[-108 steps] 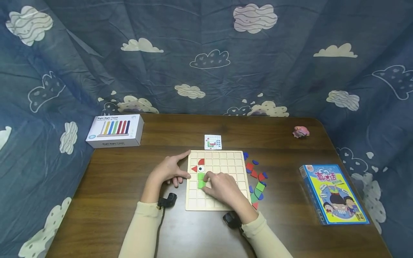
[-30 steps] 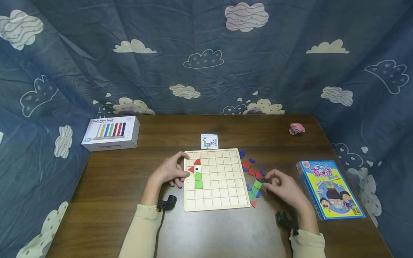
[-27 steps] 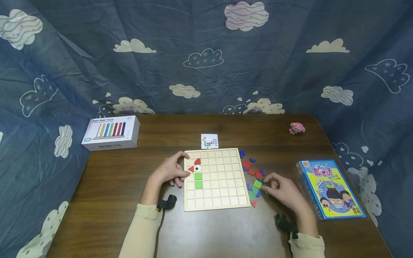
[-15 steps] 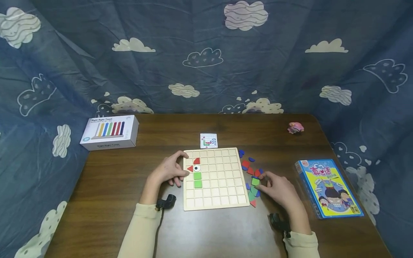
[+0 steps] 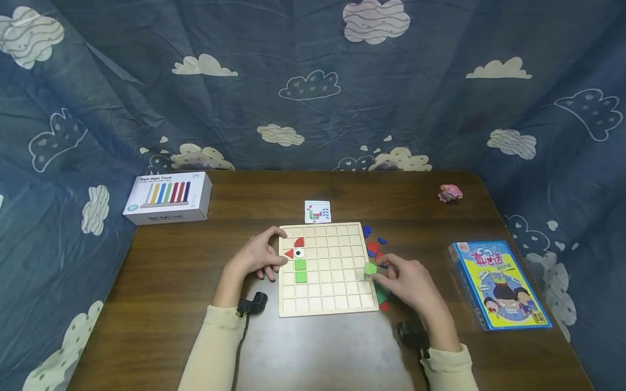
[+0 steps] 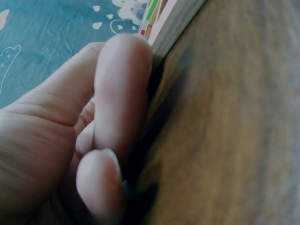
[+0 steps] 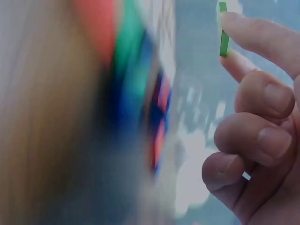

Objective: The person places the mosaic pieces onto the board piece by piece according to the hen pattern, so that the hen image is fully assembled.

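Observation:
Above the right edge of the wooden grid board (image 5: 326, 291), my right hand (image 5: 413, 282) pinches a green square tile (image 5: 370, 268) between thumb and index finger. In the right wrist view the same tile (image 7: 224, 44) shows edge-on. My left hand (image 5: 255, 255) rests against the board's left edge, thumb and index spread along it, the other fingers loosely bent. On the board's left part lie a red quarter-round tile (image 5: 299, 242), a red triangle (image 5: 289, 253), a white eye tile (image 5: 299, 253) and two green squares (image 5: 300, 270). Loose tiles (image 5: 374, 247) beside the board are partly hidden by my right hand.
A small pattern card (image 5: 318, 212) lies behind the board. At the back left stands a white box (image 5: 167, 199). A blue and yellow box (image 5: 501, 285) lies at the right, and a pink figurine (image 5: 449, 193) sits at the back right.
My right hand went from the board to the loose tiles at the right, picked up a green square, and has carried it left to the board's right edge. My left hand keeps its place.

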`<state>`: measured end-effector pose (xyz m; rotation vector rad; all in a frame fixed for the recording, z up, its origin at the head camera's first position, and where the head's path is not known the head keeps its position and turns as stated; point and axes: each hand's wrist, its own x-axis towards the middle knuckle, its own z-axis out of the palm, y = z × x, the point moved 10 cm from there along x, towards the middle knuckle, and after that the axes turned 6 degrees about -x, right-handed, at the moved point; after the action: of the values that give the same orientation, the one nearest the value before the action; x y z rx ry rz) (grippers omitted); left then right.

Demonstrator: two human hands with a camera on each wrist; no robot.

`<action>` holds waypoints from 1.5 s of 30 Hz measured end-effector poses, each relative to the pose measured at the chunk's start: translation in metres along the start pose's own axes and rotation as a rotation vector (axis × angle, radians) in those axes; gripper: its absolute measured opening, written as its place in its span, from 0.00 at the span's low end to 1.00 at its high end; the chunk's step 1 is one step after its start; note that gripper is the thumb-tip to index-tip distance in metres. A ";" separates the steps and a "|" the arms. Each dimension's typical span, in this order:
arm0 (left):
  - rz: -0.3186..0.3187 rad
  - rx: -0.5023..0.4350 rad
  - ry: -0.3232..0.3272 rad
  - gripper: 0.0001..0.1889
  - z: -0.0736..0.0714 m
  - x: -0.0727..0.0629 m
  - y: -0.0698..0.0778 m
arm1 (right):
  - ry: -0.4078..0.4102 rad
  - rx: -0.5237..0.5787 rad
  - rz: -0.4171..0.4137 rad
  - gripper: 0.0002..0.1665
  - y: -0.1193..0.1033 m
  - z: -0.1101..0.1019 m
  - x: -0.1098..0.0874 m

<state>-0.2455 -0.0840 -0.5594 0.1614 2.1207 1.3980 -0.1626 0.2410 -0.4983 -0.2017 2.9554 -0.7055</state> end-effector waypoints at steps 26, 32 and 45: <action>0.006 -0.006 0.002 0.33 -0.002 0.001 0.002 | -0.068 -0.115 -0.185 0.13 -0.113 0.072 0.014; -0.006 -0.012 0.008 0.33 0.000 0.000 -0.001 | -0.009 -0.001 -0.201 0.10 -0.095 0.052 0.009; 0.003 -0.002 0.017 0.33 -0.002 -0.001 0.000 | -0.212 0.098 0.065 0.27 0.032 0.023 -0.029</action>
<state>-0.2454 -0.0860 -0.5579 0.1520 2.1332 1.4082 -0.1340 0.2635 -0.5310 -0.1614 2.7072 -0.7668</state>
